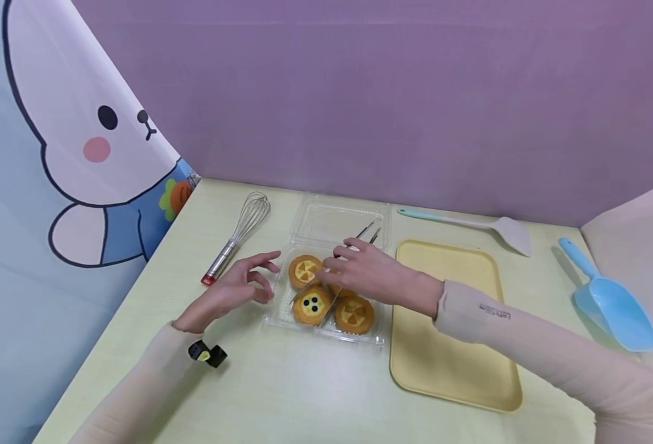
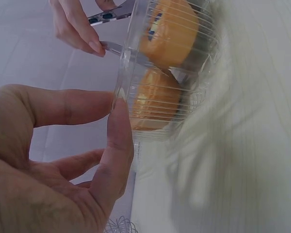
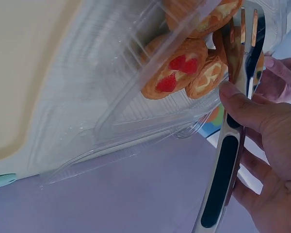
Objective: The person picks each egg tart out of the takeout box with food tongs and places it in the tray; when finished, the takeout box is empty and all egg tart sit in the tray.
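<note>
My right hand [image 1: 367, 271] grips metal tongs [image 3: 220, 182] with dark handle inlays and a slotted, fork-like end. The two arms of the tongs reach down on either side of a round blueberry pastry [image 1: 311, 314], in a clear plastic container [image 1: 283, 317] whose lid lies folded back. Beside it sit several golden pastries: one with a yellow pinwheel top [image 1: 306, 271], another pinwheel one [image 1: 354, 314], and a red-topped one [image 3: 177, 70] mostly covered by my right hand in the head view. My left hand [image 1: 232, 290] is at the container's left rim, fingers apart, holding nothing.
A yellow tray [image 1: 448, 370] lies right of the container, under my right forearm. Behind it is a spatula [image 1: 512, 234]; a blue scoop [image 1: 617, 308] rests at the far right. A whisk [image 1: 237, 237] with a red tip lies at the back left.
</note>
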### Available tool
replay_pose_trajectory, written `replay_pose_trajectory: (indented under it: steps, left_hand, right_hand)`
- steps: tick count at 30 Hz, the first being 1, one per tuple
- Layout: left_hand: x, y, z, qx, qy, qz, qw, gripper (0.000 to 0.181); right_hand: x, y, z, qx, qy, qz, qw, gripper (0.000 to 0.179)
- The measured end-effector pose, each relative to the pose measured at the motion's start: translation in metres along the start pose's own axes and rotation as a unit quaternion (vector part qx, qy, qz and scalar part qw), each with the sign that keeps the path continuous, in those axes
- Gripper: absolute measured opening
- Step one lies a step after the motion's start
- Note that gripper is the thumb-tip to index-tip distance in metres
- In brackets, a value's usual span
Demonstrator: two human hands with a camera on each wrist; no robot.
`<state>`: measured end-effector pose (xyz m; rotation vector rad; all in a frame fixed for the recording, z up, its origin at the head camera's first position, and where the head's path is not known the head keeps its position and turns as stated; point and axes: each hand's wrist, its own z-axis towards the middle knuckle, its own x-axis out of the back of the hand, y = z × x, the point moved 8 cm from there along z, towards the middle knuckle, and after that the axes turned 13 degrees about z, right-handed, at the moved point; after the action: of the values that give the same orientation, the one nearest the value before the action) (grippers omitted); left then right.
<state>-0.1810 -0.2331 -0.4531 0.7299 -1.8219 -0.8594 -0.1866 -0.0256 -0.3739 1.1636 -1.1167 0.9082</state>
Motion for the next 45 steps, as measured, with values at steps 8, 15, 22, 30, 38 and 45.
replay_pose_trajectory:
  steps: [8,15,22,30,38,45]
  left_hand:
    - [0.000,0.004,0.001,0.000,0.000,-0.002,1.0000,0.093]
    - [0.002,0.003,-0.002,0.001,0.001,0.001,1.0000,0.094]
    - [0.000,0.002,0.000,-0.006,-0.003,-0.006,1.0000,0.094]
    - [0.002,0.002,0.000,0.001,0.001,0.007,1.0000,0.094]
    - [0.002,0.003,-0.001,-0.002,-0.010,0.001,0.9999,0.093]
    - [0.001,0.002,-0.002,-0.006,-0.011,0.003,0.9999,0.092]
  right_hand:
    - [0.005,0.005,-0.018,-0.034,0.001,-0.012,0.9994,0.062]
    - [0.013,0.012,-0.043,-0.076,0.030,0.026,0.9964,0.068]
    - [0.017,0.031,-0.083,-0.155,0.041,0.056,0.9855,0.059]
    - [0.025,0.059,-0.139,-0.236,0.117,0.071,0.9620,0.056]
    - [0.017,0.083,-0.190,-0.290,0.158,0.072,0.9409,0.056]
    - [0.003,0.091,-0.223,-0.335,0.159,0.099,0.9234,0.058]
